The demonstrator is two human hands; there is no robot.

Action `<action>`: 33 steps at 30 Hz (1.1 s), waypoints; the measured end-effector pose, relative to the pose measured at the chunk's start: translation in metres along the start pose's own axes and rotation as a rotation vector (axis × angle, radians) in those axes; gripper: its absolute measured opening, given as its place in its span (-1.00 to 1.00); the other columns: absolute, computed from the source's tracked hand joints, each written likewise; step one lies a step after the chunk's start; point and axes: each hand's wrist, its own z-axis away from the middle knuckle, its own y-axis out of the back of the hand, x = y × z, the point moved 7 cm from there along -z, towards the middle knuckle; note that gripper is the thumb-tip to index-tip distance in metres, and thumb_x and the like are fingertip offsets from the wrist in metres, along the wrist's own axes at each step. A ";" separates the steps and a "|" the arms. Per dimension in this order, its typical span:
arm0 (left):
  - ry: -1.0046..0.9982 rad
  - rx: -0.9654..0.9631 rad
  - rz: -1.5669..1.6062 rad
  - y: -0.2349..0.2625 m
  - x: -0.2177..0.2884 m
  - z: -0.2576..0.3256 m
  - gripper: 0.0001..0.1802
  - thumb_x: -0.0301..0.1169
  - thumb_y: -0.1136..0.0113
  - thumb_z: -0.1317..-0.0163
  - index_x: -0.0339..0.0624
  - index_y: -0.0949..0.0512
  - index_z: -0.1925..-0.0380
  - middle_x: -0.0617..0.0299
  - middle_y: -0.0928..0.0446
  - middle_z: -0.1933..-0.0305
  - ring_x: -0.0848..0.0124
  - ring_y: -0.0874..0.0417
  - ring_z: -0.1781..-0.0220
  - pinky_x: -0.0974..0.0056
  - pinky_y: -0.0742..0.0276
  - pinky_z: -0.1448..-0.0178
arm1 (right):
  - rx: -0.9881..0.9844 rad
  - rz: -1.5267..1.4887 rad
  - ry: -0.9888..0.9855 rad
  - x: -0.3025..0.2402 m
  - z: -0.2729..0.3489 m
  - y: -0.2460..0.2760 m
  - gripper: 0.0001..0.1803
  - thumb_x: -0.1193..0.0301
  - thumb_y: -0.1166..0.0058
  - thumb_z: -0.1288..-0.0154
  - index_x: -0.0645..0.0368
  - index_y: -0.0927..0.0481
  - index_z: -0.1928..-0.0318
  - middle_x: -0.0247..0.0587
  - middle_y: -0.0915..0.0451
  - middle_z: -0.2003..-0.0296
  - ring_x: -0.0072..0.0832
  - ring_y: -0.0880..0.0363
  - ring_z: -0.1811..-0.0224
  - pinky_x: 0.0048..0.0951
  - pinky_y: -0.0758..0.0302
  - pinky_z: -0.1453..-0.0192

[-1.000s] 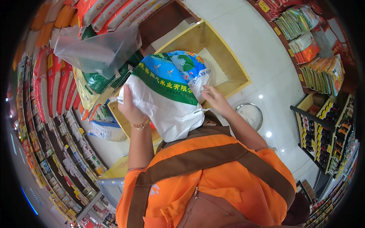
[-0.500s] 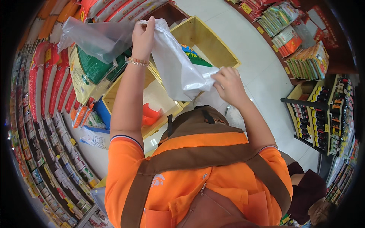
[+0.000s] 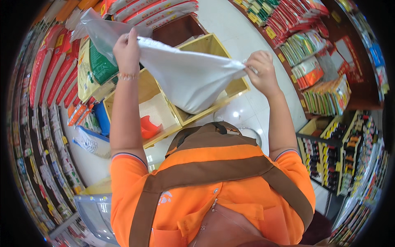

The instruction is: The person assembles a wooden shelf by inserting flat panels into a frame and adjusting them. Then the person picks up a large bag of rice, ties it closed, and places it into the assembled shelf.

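Note:
A white woven sack [image 3: 181, 76] is stretched between my raised hands. Its left end is gripped by my left hand [image 3: 126, 53], fingers closed and a bead bracelet at the wrist. My right hand [image 3: 262, 72] pinches the sack's right corner. The lower part of the sack hangs inside a wooden bin [image 3: 212, 109]. Clear plastic film [image 3: 98, 33] trails off to the left of my left hand. Left of the sack, a second wooden bin section [image 3: 162, 136] holds pale grain and a red scoop [image 3: 150, 127].
Red and white sacks [image 3: 49, 70] stand at the left, beside a green and yellow package [image 3: 94, 68]. Packaged goods [image 3: 304, 53] fill a shelf at the far right, with a bottle rack [image 3: 329, 152] nearer. Shelves of small packets [image 3: 45, 164] line the left.
My hands have moved apart, the left leftward and the right rightward, pulling the sack wider. The coloured print seen on it before is no longer visible. The view has shifted slightly.

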 end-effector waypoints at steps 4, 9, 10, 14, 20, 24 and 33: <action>0.110 0.125 0.322 0.024 -0.008 0.021 -0.72 -0.24 -0.26 -0.36 -0.23 -0.61 0.41 0.38 -0.57 0.42 0.63 -0.48 0.45 0.46 -0.33 0.38 | -0.227 -0.826 -0.258 0.045 0.003 -0.003 -0.88 0.53 -0.28 -0.14 0.18 -0.63 0.29 -0.29 -0.57 0.26 -0.47 -0.50 -0.01 -0.32 -0.36 -0.19; 0.153 0.095 0.214 0.018 0.007 0.047 -0.70 -0.17 -0.23 -0.38 -0.20 -0.59 0.35 0.41 -0.55 0.35 0.68 -0.44 0.37 0.50 -0.30 0.31 | -0.633 -0.807 -0.659 0.097 0.026 -0.051 -0.56 0.06 -0.03 -0.45 0.25 -0.55 0.09 -0.27 -0.58 0.23 -0.51 -0.57 0.16 -0.42 -0.51 0.05; 0.169 0.107 0.113 0.018 0.008 0.050 -0.69 -0.17 -0.23 -0.38 -0.21 -0.59 0.36 0.42 -0.54 0.37 0.67 -0.43 0.37 0.50 -0.30 0.29 | -0.702 -0.834 -0.737 0.101 0.036 -0.061 -0.56 0.04 -0.02 -0.45 0.24 -0.54 0.12 -0.28 -0.58 0.26 -0.53 -0.57 0.19 -0.44 -0.51 0.09; 0.144 0.090 -0.076 0.016 0.008 0.060 -0.66 -0.17 -0.22 -0.39 -0.22 -0.60 0.42 0.47 -0.47 0.45 0.67 -0.35 0.40 0.49 -0.26 0.25 | -0.888 -0.993 -0.931 0.090 0.070 -0.085 -0.57 0.06 -0.02 -0.47 0.18 -0.52 0.38 -0.35 -0.56 0.47 -0.61 -0.54 0.43 -0.55 -0.47 0.34; 0.015 0.011 0.047 -0.003 0.026 0.063 -0.67 -0.27 -0.23 -0.38 -0.22 -0.59 0.55 0.50 -0.41 0.51 0.69 -0.24 0.44 0.46 -0.12 0.34 | -0.152 -1.021 -0.838 0.088 0.026 -0.044 -0.63 0.27 -0.06 -0.46 0.20 -0.50 0.51 -0.47 -0.41 0.62 -0.69 -0.32 0.57 -0.59 -0.31 0.46; 0.060 -0.001 0.265 -0.036 0.024 0.063 -0.71 -0.29 -0.25 -0.36 -0.21 -0.59 0.51 0.53 -0.40 0.53 0.67 -0.25 0.49 0.44 -0.14 0.38 | -0.194 -1.058 -0.720 0.103 -0.015 -0.022 -0.66 0.34 -0.09 -0.43 0.23 -0.49 0.51 -0.50 -0.37 0.63 -0.71 -0.28 0.57 -0.60 -0.24 0.46; 0.154 -0.060 0.416 0.011 0.003 0.041 -0.75 -0.26 -0.19 -0.40 -0.19 -0.60 0.38 0.48 -0.43 0.44 0.65 -0.31 0.39 0.49 -0.26 0.19 | -0.169 -1.075 -0.674 0.101 -0.014 -0.031 -0.68 0.33 -0.03 -0.47 0.17 -0.47 0.48 -0.39 -0.42 0.59 -0.65 -0.33 0.54 -0.58 -0.26 0.43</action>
